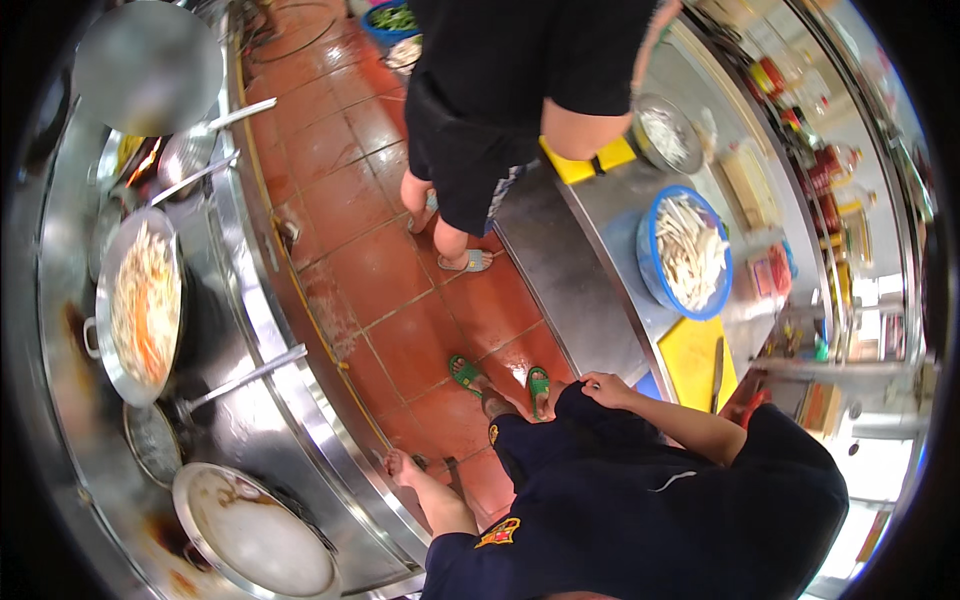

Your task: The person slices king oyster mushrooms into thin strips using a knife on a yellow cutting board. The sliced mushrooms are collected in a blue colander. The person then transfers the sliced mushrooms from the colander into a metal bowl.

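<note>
My left hand (403, 466) hangs beside the metal front edge of the stove counter (352, 480), fingers curled; whether it holds anything is too small to tell. Nearest to it are a long-handled ladle (244, 381) lying across the counter and a large wok (259, 536) with whitish, cloudy contents. My right hand (609, 390) pinches the cloth of my navy shorts (574, 409) at the thigh. Just beyond it, a knife (718, 375) lies on a yellow cutting board (686, 356) on the steel worktable (622, 247).
A co-worker in black (480, 97) stands ahead, beside the worktable. A blue basin (651, 285) holds pale strips. At left, a wok (105, 311) contains shredded vegetables; more utensil handles (244, 112) jut over the stove edge. The red tiled floor (382, 270) looks wet.
</note>
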Motion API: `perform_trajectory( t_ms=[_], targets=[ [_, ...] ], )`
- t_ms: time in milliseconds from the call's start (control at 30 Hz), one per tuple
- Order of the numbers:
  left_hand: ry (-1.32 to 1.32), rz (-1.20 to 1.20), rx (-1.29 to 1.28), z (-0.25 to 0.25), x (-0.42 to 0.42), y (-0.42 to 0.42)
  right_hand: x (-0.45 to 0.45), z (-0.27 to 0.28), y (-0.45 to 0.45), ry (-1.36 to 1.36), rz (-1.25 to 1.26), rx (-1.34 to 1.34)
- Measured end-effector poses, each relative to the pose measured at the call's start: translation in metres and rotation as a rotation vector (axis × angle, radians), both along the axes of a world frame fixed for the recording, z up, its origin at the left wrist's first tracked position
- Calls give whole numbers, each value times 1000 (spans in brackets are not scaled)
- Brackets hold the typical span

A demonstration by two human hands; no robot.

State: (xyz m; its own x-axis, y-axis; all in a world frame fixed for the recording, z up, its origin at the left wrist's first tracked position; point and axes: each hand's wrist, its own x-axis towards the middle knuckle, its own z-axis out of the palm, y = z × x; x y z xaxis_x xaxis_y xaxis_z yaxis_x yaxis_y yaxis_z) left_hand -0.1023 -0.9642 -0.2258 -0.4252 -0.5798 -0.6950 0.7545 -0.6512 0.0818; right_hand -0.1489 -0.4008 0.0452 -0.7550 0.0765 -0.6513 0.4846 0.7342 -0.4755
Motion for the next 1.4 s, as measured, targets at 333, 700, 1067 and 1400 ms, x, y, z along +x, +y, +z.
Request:
perform_trajectory(
  t_ms=[333,700,1067,1400],
  targets=[
    [-938,-1209,-117,98,-2,96,112,2,22,72,-410,-14],
    [-549,-2162,-1189,196,-123,300,367,-80,17,29,-1459,-117],
    [175,-2255,-1341,299,-253,654,497,-117,-122,-212,-2194,-41],
    [47,-2302,-1364,291,-427,856,252,-53,-46,-9,-2407,-18]
  ],
)
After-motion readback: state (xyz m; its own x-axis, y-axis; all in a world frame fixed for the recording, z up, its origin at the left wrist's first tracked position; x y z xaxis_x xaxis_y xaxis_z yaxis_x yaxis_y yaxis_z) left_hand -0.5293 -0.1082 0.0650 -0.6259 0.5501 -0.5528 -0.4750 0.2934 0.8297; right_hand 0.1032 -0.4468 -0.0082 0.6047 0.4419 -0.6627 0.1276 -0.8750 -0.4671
